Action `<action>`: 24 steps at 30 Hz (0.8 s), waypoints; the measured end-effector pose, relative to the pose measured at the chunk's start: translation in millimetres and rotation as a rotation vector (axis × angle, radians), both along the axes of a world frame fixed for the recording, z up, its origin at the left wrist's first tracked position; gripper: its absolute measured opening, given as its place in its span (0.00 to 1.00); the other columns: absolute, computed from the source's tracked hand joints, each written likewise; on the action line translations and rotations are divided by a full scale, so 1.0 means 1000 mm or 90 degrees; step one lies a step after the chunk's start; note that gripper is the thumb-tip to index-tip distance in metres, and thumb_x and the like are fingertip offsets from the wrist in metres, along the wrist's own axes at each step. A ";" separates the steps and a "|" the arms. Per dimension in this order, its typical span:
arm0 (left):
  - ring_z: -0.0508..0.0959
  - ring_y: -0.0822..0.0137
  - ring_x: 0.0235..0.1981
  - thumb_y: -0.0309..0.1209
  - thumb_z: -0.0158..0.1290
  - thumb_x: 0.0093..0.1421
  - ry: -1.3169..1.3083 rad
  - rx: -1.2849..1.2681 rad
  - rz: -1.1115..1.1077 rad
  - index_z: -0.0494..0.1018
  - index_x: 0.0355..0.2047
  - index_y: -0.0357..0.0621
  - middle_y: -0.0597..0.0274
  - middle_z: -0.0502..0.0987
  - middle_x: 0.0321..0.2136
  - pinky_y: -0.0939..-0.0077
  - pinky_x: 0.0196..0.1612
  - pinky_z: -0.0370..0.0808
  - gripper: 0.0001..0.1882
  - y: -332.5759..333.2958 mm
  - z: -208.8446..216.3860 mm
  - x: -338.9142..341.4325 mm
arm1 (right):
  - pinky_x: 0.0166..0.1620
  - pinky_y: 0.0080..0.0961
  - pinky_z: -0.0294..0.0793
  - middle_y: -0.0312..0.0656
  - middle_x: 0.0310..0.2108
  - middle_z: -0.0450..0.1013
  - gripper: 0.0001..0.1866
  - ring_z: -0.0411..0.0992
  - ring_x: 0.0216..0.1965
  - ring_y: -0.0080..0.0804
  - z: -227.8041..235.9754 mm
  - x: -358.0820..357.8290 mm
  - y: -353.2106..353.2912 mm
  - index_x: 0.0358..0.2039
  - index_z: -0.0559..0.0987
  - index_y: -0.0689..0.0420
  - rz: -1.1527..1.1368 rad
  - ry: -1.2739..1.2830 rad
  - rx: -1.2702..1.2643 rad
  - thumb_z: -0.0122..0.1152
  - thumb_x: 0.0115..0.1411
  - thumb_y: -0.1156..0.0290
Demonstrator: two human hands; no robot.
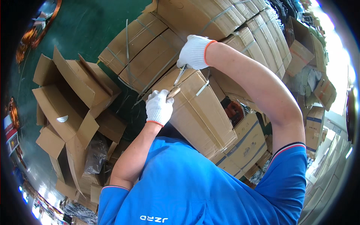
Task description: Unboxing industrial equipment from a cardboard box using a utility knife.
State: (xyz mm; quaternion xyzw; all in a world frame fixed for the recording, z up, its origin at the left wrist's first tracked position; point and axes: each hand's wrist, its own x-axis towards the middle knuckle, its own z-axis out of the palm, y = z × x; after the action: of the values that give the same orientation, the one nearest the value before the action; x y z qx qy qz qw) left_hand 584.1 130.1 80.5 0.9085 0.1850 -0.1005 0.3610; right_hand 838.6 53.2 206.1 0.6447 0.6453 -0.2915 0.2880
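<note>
While closed — right hand (193, 52) around metal tool (179, 76), left hand (159, 107) on flap (175, 92).

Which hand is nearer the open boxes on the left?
Left. The left hand is to the right of the open boxes; the right hand is farther right and higher in the picture.

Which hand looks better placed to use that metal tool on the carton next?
Probably the right hand: it grips the metal tool, which points toward the carton, while the left hand is at the carton's edge.
</note>
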 end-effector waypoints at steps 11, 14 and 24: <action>0.80 0.45 0.44 0.38 0.61 0.60 -0.045 -0.024 -0.008 0.83 0.41 0.48 0.48 0.81 0.37 0.51 0.50 0.77 0.12 0.002 0.000 -0.005 | 0.48 0.35 0.70 0.32 0.26 0.80 0.08 0.82 0.34 0.35 -0.005 0.002 -0.013 0.36 0.83 0.40 0.064 -0.100 -0.066 0.64 0.58 0.69; 0.80 0.44 0.44 0.38 0.61 0.60 -0.066 -0.015 -0.021 0.83 0.41 0.47 0.48 0.81 0.38 0.51 0.51 0.77 0.12 0.004 -0.002 -0.008 | 0.49 0.35 0.70 0.33 0.28 0.81 0.08 0.82 0.35 0.36 -0.004 0.009 -0.031 0.38 0.83 0.40 0.029 -0.093 -0.088 0.64 0.58 0.68; 0.82 0.41 0.47 0.44 0.61 0.61 0.094 0.102 -0.196 0.80 0.47 0.41 0.42 0.83 0.46 0.51 0.54 0.78 0.21 0.002 0.028 0.031 | 0.44 0.47 0.80 0.57 0.41 0.81 0.19 0.81 0.39 0.55 -0.006 -0.103 -0.152 0.52 0.77 0.53 -0.742 0.076 0.377 0.59 0.68 0.55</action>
State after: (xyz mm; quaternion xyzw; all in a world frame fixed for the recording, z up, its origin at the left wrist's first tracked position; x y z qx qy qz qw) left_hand 615.3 131.9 108.4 0.9420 0.0771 -0.2058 0.2536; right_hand 735.9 -99.2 199.6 0.9234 0.2583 -0.2451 -0.1431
